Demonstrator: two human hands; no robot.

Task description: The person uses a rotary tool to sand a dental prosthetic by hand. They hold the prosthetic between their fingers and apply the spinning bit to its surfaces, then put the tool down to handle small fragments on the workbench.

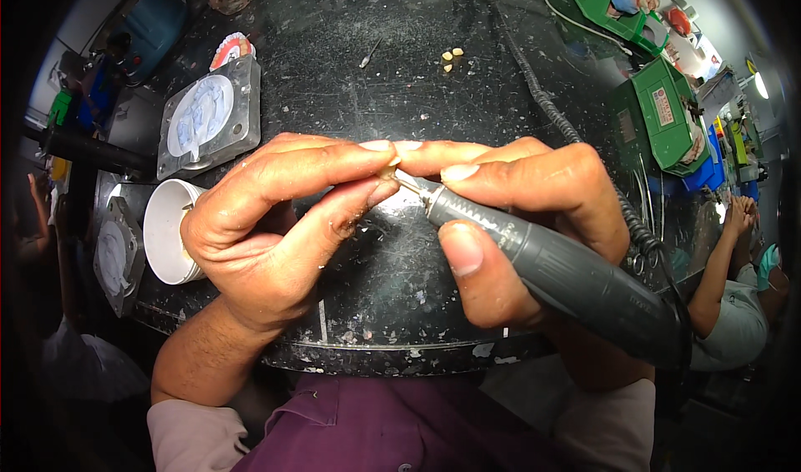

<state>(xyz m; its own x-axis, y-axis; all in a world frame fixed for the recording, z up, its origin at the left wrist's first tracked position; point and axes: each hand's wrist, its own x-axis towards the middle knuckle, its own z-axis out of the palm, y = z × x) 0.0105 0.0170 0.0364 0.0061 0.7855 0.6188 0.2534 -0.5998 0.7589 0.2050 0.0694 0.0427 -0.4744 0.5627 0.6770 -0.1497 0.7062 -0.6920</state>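
Observation:
Over the near part of the black bench, my left hand (pixel 267 222) pinches a small pale piece, like a false tooth (pixel 389 169), between thumb and fingertips. The fingers cover most of it. My right hand (pixel 542 188) is closed around a dark grey rotary handpiece (pixel 576 276), its metal bur (pixel 410 182) pointing left at the piece. Bur and piece meet or nearly meet; I cannot tell which. The right index fingertip lies against the left fingers. Beyond my hands, several loose false teeth (pixel 450 57) and a small bur (pixel 366 60) lie on the bench.
At left stand a white cup (pixel 158 230), a metal flask half (pixel 242 130) with plaster, another flask half (pixel 117 255) and a denture (pixel 234 48). A coiled cord (pixel 542 101) runs down the right, beside green bins (pixel 663 118). Other people's hands (pixel 738 218) show at the edges.

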